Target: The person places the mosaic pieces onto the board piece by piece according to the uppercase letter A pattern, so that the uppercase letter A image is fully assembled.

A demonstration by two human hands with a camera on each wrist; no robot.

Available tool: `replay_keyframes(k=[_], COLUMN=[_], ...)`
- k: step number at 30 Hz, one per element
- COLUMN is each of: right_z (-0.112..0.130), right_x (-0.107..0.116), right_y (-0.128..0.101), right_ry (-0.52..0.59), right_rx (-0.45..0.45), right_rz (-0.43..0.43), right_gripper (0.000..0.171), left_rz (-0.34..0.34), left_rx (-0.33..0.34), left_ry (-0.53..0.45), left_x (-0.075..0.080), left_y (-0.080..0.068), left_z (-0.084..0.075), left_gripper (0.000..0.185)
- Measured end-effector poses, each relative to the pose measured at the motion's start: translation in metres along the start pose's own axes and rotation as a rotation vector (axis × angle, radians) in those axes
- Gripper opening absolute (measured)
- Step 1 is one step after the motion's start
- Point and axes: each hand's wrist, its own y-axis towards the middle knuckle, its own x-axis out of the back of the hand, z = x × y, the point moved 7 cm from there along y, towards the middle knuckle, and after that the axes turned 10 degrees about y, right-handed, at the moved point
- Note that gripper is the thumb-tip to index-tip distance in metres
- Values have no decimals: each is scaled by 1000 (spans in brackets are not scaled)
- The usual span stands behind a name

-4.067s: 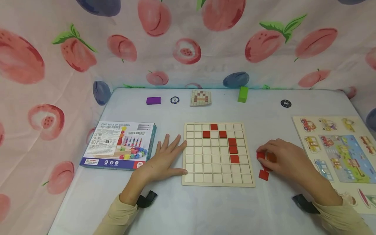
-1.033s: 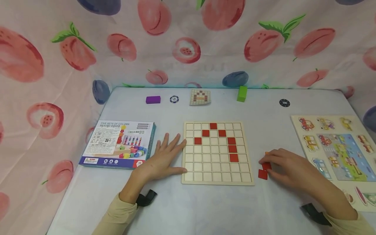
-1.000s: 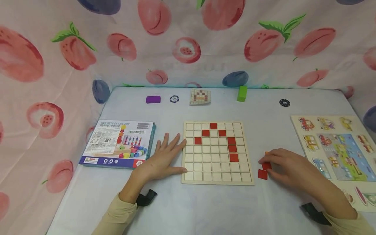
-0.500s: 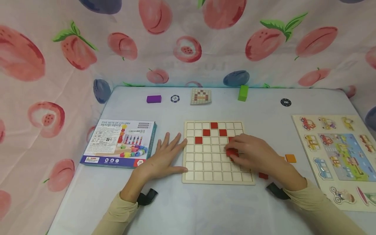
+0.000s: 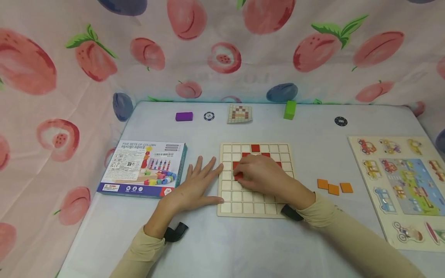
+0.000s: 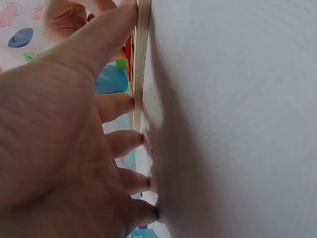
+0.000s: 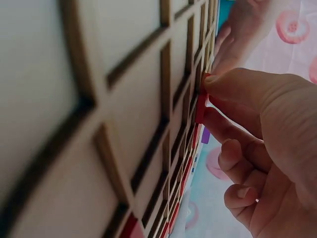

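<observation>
A wooden grid board (image 5: pixel 243 208) lies on the table with several red square tiles in its upper cells, one (image 5: pixel 255 148) in the top row. My right hand (image 5: pixel 265 173) reaches over the board and pinches a red square tile (image 7: pixel 201 99) between thumb and fingers. In the head view that tile is partly covered by the fingers, just below another red tile at the left. The hand also covers cells in the middle. My left hand (image 5: pixel 194 189) lies spread, thumb and index fingertips touching the board's left edge. In the left wrist view its thumb (image 6: pixel 116 29) is against that edge.
Several orange square tiles (image 5: pixel 333 189) lie right of the board. A boxed bead set (image 5: pixel 142 170) is at left, a vehicle puzzle (image 5: pixel 382 227) at right. Behind are a purple block (image 5: pixel 184 116), a pattern card (image 5: pixel 240 114), a green block (image 5: pixel 289 110) and two chips.
My right hand has travelled from beside the board across to its left part, carrying a red tile. The orange tiles are uncovered; no red one shows beside them. My left hand has stayed put.
</observation>
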Motion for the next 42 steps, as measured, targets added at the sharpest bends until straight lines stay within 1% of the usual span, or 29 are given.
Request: replay_keyframes(k=[7,11,15,18,21,25,28,30,33,36,39,42], right_z=[4,4,4,1,-7,-21,-32,-40,-50,-56,-60,-62], right_x=[-2,-3,1,9,19,36,47,51,53,51,47,45], right_y=[3,2,-5,-16,-36,-71,-100,-119,-146,-167,-182,-190], right_ry=[-48,-68,-75,-56,-10,38,38,21,-16,-53,-75,-70], right_rx=[33,40,42,7,-59,-144,-210,-269,-333,-383,-427,-441], right_rz=[-17,-14,-16,-12,-15,-38,-52,-43,-25,6,23,17], right_gripper=[6,5,6,8,13,18,22,23,24,24,26,29], left_rz=[5,4,4,5,3,5,7,4,5,6,4,1], left_rx=[0,-3,-3,2,0,4,9,11,10,11,12,11], left_ry=[5,4,3,3,2,8,7,2,-6,-9,-3,-2], left_x=[0,-1,-2,-3,-2,-2,-2,-2,-2,-2,-2,-2], left_y=[1,1,2,3,3,2,1,1,0,0,1,2], left_z=[0,0,-1,-2,-3,-2,-1,0,1,1,0,0], left_gripper=[98,98,99,99,99,100,100,100,100,100,100,100])
